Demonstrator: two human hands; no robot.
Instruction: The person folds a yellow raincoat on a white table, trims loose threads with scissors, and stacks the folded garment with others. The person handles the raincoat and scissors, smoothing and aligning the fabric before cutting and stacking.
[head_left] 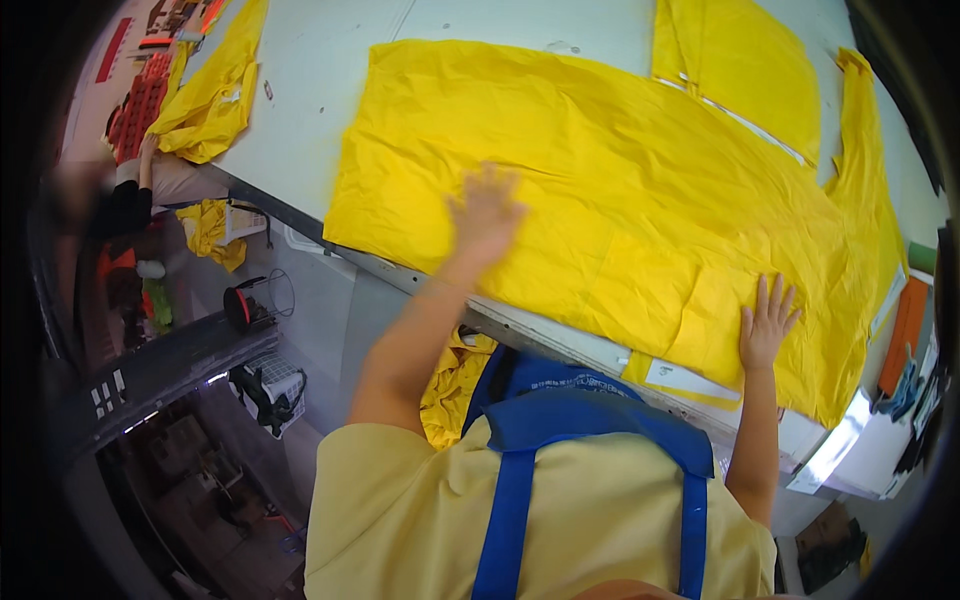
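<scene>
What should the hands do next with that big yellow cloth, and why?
Probably sweep the left hand outward across the big wrinkled yellow fabric sheet while the right hand presses flat near the white table's front edge. Creases show around the left hand, which looks blurred, and both palms lie open on the cloth.

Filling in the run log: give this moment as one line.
left hand: flat on yellow garment, blurred | right hand: flat near its front edge | garment spread on white table

Two hands [486,212] [768,322], three yellow garments [620,200] [212,95] [735,65], one table [310,90].
</scene>
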